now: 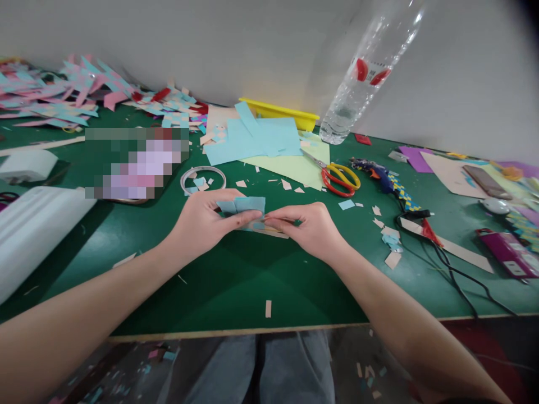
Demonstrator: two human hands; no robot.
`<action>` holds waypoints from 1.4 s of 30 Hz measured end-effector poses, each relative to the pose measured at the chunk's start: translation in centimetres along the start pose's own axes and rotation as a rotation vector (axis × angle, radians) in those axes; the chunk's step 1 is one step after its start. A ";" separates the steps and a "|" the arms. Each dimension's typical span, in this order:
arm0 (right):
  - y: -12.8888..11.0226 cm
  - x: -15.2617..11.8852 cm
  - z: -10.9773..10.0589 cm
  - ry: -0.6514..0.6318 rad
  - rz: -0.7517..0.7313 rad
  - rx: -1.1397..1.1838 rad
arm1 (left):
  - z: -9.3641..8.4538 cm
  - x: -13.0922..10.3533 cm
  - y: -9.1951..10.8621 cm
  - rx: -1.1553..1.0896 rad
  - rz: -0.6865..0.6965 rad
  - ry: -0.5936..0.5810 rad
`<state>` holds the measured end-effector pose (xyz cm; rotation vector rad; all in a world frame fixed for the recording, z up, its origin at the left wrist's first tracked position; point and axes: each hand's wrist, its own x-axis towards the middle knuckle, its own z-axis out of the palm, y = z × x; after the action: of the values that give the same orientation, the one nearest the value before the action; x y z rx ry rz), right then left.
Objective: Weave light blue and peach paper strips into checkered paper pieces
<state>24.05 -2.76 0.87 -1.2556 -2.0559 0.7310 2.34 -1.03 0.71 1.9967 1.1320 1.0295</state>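
Near the middle of the green table, my left hand is closed around a small piece of folded light-blue paper, thumb in front and fingers behind. My right hand pinches at the lower right edge of the same piece, where a pale strip sticks out below. The fingertips of both hands nearly meet. Whether the pale strip is joined to the blue paper is hidden by the fingers. Just behind my left hand lies a roll of clear tape. Red and yellow-handled scissors lie beyond my right hand.
Blue paper sheets lie before a yellow tray. A clear plastic bottle stands behind the scissors. Woven paper strips pile up at the back left. Black cables and a purple box-like item are on the right.
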 end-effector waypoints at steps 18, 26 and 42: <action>0.6 0.6 -0.4 -0.008 0.189 0.187 | -0.4 0.7 -1.4 -0.242 -0.285 -0.118; 0.5 0.6 -0.5 -0.157 0.246 0.187 | -0.5 0.7 -1.8 -0.223 -0.268 -0.199; 1.4 1.0 -0.5 -0.068 0.431 0.459 | -0.2 0.8 -1.6 -0.078 -0.279 -0.293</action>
<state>24.86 -1.27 0.42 -1.4155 -1.5445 1.3677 1.80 0.38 -0.20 1.7937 1.1487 0.6073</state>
